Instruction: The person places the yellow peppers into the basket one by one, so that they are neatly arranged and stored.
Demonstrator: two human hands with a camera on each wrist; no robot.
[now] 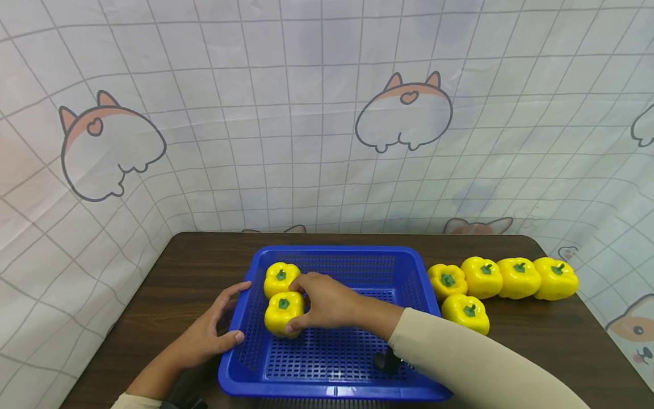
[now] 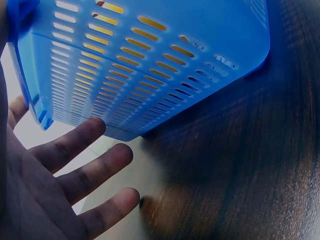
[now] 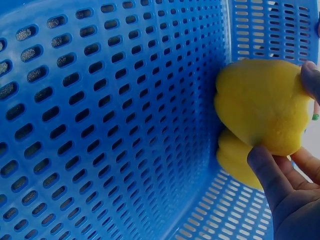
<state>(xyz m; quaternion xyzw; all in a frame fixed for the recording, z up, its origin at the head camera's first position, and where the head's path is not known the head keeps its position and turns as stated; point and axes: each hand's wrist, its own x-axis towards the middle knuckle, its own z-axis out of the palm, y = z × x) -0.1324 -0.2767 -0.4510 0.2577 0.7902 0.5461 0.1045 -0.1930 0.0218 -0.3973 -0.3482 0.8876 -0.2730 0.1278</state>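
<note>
In the head view, a blue plastic basket (image 1: 306,390) with slotted walls stands on the table. Two yellow bell peppers lie along its left side: a rear pepper (image 1: 278,276) and a front pepper (image 1: 280,319). My right hand (image 1: 327,301) reaches into the basket and grips the front pepper between thumb and fingers. The right wrist view shows that held pepper (image 3: 262,105) close by the slotted wall, partly covering the other pepper (image 3: 235,162). At the basket's left rim, my left hand (image 1: 204,335) touches the edge; its fingers (image 2: 107,167) spread beside the outer wall in the left wrist view.
Right of the basket, several yellow bell peppers (image 1: 518,278) form a row on the dark wooden table (image 1: 189,267), with one more pepper (image 1: 466,314) in front. A patterned cloth (image 1: 306,142) hangs behind the table. A black object (image 1: 386,362) shows below the right forearm.
</note>
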